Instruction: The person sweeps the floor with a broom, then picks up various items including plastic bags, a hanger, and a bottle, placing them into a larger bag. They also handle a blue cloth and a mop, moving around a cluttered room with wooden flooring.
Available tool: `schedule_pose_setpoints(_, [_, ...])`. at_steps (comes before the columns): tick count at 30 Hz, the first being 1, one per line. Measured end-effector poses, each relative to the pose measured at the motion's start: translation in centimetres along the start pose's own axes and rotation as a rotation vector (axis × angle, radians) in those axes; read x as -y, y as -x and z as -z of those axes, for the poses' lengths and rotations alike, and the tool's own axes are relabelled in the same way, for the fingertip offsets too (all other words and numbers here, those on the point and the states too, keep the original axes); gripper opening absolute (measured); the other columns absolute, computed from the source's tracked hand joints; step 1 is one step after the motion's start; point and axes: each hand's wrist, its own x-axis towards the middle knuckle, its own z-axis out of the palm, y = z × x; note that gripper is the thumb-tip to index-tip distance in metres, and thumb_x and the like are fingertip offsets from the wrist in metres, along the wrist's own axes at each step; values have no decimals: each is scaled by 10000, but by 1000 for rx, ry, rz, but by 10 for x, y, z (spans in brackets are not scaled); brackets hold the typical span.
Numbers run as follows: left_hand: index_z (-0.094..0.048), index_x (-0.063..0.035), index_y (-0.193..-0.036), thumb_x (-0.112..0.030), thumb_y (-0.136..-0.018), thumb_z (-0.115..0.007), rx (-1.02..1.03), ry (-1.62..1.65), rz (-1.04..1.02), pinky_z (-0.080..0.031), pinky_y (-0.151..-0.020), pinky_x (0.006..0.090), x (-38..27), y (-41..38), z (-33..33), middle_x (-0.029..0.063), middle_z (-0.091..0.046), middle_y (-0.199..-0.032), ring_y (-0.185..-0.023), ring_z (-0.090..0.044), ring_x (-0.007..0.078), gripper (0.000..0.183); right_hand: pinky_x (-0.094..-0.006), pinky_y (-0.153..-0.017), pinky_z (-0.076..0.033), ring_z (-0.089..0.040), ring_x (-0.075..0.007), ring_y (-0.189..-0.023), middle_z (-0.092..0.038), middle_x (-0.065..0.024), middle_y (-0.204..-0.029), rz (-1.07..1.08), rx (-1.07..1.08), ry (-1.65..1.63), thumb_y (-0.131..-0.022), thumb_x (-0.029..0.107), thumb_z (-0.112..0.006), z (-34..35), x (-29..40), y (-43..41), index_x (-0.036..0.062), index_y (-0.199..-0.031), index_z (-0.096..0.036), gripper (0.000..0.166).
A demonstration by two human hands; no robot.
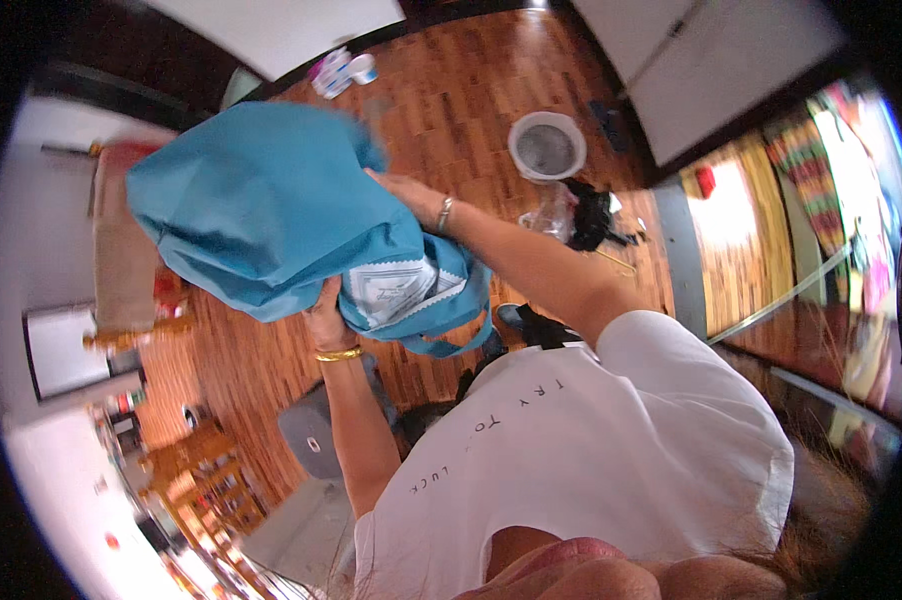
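A bulky teal fabric bag (pixel 263 195) is held up in front of me, tilted, with its bulging end away to the upper left. At its near end a looped handle strap (pixel 451 346) hangs down. A white printed packet (pixel 391 289) with zigzag edges shows in the opening and bears writing. My left hand (pixel 327 316), with a gold bangle at the wrist, grips the bag's near lower side; its fingers are partly hidden. On the right side, my right hand (pixel 413 196) lies against the fabric, a silver bracelet on its wrist. What else the bag contains is hidden.
On the wooden floor (pixel 451 112) stand a white tub (pixel 547 146) and, nearer me, a black plastic bag (pixel 595 216) beside clear plastic (pixel 552 214). A grey chair (pixel 308 435) is at my left. Packages (pixel 332 73) and a white cup (pixel 362 69) sit by the far wall.
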Motion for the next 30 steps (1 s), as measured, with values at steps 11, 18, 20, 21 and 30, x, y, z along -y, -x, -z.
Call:
schedule_pose_setpoints(11, [-256, -35, -1360, -307, -739, -746, 424, 22, 191, -350, -989, 414, 10, -26, -64, 136, -355, -1356, -1175, -410, 300, 837, -359, -1008, -388, -417, -249, -1236, -365, -183, -1375, 178, -141, -386, -884, 610, -333, 16, -4, 87, 20, -1354, -340, 755])
schedule_pose_setpoints(18, [-210, -59, -1401, -328, -762, -718, 672, 89, 405, -300, -1027, 425, -1, -7, -105, 88, -271, -1423, -1242, -336, 298, 860, -328, -979, -412, -498, -203, -1147, -419, -150, -1341, 212, -456, 131, -906, 560, -347, 56, -13, 106, 10, -1344, -345, 704])
schedule_pose_setpoints(20, [-216, -38, -1396, -312, -765, -719, 711, 32, 368, -297, -1028, 416, 0, -17, -110, 95, -265, -1426, -1242, -336, 296, 852, -337, -933, -432, -556, -231, -1049, -539, -166, -1194, 573, -668, 271, -913, 545, -353, 46, -16, 115, 6, -1199, -510, 630])
schedule_pose_setpoints(21, [-219, -27, -1394, -304, -767, -719, 742, 6, 353, -296, -1028, 411, 1, -28, -117, 99, -262, -1428, -1243, -336, 295, 848, -343, -904, -440, -576, -244, -1015, -585, -171, -1118, 810, -763, 337, -922, 495, -384, 53, -17, 112, 16, -1136, -568, 556])
schedule_pose_setpoints(30, [-315, -2, -1345, -201, -716, -777, 841, -228, 76, -325, -1013, 389, -24, -14, -162, 120, -334, -1391, -1220, -370, 294, 805, -335, -793, -466, -581, -235, -925, -610, -107, -1009, 814, -1300, 800, -842, 167, -605, 30, 43, 224, 39, -1046, -584, 241])
